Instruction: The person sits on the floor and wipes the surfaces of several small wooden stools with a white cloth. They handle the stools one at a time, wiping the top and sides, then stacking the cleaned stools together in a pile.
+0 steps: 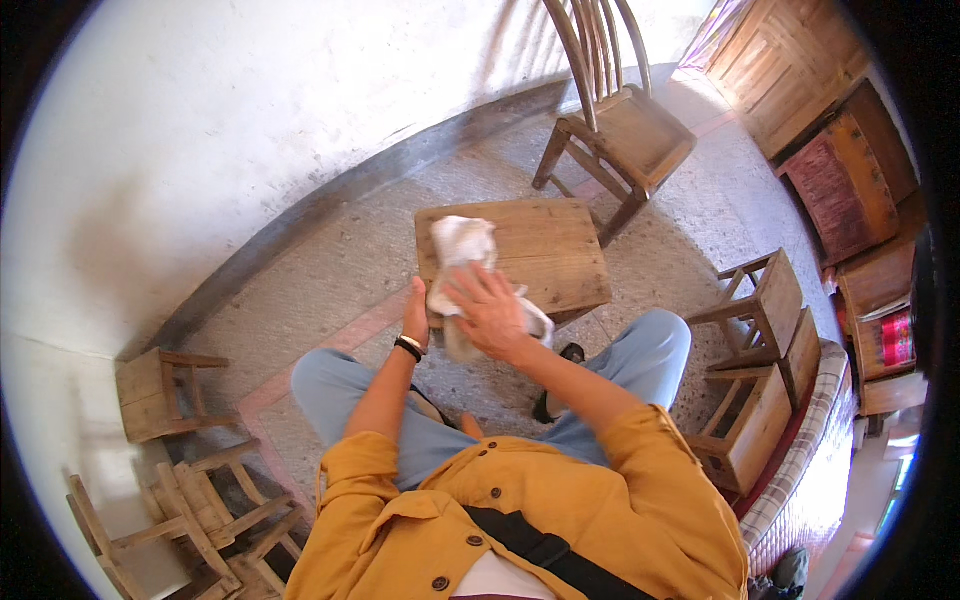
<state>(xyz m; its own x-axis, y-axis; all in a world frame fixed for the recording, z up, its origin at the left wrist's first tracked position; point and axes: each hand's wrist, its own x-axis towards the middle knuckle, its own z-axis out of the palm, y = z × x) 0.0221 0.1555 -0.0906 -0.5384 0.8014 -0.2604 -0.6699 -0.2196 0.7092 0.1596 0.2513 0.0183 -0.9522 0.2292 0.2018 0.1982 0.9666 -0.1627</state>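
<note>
In front of my knees stands a small wooden stool [555, 240] with a worn plank top. A crumpled whitish cloth [463, 240] lies over its left part and hangs past the near edge. My right hand [487, 310] lies flat on the cloth with its fingers spread, pressing it to the wood. At the stool's near left corner is my left hand [416, 315], turned edge-on against its side, fingers stretched out. Dark and light bands circle that wrist.
A wooden chair [640, 135] with a slatted back stands behind the stool. Small stools [770, 300] are stacked at the right beside a plaid-covered seat [800, 480]. More wooden stools [170, 395] crowd the lower left, by the white wall [230, 110].
</note>
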